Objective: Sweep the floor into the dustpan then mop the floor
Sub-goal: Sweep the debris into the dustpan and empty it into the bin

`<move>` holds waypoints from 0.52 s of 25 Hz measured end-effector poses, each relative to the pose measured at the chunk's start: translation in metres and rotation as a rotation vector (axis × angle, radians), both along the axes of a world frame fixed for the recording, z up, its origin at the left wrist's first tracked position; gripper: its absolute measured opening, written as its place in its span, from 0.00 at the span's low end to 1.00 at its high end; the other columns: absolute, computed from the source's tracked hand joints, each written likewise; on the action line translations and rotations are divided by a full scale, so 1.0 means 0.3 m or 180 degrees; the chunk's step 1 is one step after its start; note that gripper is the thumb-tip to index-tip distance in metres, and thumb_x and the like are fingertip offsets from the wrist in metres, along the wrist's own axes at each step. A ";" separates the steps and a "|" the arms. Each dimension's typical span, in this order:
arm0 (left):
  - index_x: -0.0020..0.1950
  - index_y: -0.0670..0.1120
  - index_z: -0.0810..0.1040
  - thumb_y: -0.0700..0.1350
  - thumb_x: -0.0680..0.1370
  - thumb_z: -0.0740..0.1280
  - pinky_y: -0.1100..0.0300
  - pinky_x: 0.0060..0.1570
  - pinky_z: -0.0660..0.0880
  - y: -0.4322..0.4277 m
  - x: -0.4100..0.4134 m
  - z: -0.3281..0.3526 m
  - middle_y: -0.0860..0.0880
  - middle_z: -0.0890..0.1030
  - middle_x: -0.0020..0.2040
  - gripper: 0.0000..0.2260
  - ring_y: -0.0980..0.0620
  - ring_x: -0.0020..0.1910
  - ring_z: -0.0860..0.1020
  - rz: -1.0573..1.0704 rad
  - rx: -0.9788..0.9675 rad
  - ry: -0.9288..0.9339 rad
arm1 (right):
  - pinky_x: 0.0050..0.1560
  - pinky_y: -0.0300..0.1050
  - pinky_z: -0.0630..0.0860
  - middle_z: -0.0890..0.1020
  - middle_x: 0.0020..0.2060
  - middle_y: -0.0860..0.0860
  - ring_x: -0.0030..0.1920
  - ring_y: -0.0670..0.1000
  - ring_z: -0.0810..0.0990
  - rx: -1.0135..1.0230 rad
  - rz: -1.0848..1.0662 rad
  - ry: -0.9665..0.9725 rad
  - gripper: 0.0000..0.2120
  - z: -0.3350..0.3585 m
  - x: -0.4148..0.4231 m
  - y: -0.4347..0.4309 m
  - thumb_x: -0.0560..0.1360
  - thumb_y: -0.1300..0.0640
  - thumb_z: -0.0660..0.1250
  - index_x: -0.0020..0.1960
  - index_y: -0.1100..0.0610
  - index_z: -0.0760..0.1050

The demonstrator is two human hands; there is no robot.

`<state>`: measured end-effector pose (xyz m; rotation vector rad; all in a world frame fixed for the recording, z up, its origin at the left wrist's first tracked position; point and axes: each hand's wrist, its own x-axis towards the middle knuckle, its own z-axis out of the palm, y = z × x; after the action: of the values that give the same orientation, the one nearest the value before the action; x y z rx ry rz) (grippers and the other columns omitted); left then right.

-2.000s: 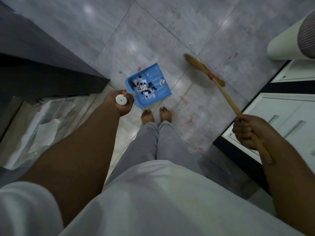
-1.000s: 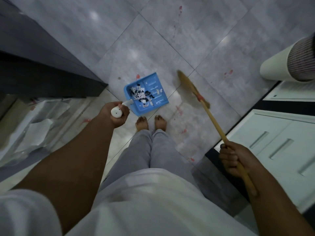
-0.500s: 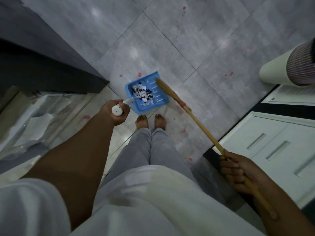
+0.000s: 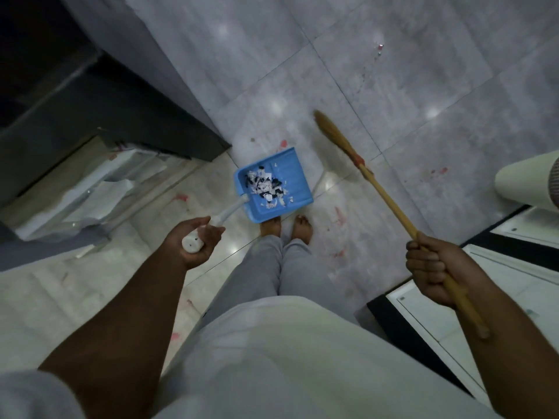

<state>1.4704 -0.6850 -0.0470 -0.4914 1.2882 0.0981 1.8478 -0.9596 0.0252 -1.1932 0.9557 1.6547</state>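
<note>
Holds the blue dustpan (image 4: pixel 281 173) by its white handle (image 4: pixel 230 213) in the left hand (image 4: pixel 193 244), fingers wrapped round the handle end, thumb stretched out. Keeps the pan low, just before the bare feet (image 4: pixel 270 229), paper scraps (image 4: pixel 266 187) heaped inside. Grips the broom (image 4: pixel 382 192) stick in the right hand (image 4: pixel 432 273) with a tightly closed fist. Has swung the bristles off the pan rim since half a second ago — now apart, to its right, over the grey floor (image 4: pixel 393 86) with red stains (image 4: pixel 338 214).

Tiled floor (image 4: pixel 393 86) — red stains (image 4: pixel 338 213)
</note>
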 end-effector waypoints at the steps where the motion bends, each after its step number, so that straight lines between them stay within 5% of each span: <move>1: 0.54 0.32 0.70 0.29 0.59 0.75 0.69 0.18 0.70 -0.013 -0.051 0.021 0.48 0.71 0.26 0.26 0.56 0.19 0.71 0.0077 -0.0003 -0.0035 | 0.12 0.32 0.57 0.64 0.20 0.47 0.16 0.42 0.62 0.0005 0.0071 -0.0001 0.13 -0.011 0.011 0.033 0.78 0.49 0.59 0.38 0.55 0.69; 4: 0.54 0.33 0.71 0.25 0.52 0.79 0.69 0.18 0.70 -0.061 -0.193 0.071 0.49 0.71 0.27 0.34 0.57 0.20 0.71 0.0372 0.0050 -0.0091 | 0.13 0.32 0.56 0.63 0.19 0.47 0.16 0.42 0.62 -0.0024 0.0313 0.0007 0.16 -0.050 0.036 0.128 0.81 0.49 0.55 0.37 0.54 0.67; 9: 0.55 0.35 0.70 0.29 0.57 0.75 0.72 0.20 0.68 -0.134 -0.347 0.083 0.50 0.70 0.28 0.28 0.57 0.19 0.70 0.0892 0.0084 0.0225 | 0.13 0.33 0.57 0.63 0.19 0.47 0.16 0.42 0.62 -0.0117 0.0627 -0.0073 0.17 -0.089 0.050 0.253 0.82 0.50 0.53 0.36 0.54 0.65; 13: 0.57 0.34 0.70 0.25 0.53 0.77 0.72 0.20 0.68 -0.175 -0.443 0.073 0.50 0.70 0.28 0.34 0.59 0.20 0.69 0.1138 0.0058 0.0131 | 0.13 0.33 0.57 0.63 0.19 0.46 0.16 0.42 0.62 -0.0183 0.0674 -0.0147 0.18 -0.090 0.019 0.261 0.82 0.51 0.52 0.35 0.55 0.65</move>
<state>1.3374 -0.7376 -0.0250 -0.7033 1.2274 0.4202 1.8535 -0.8814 -0.0018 -1.4057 0.8778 1.7659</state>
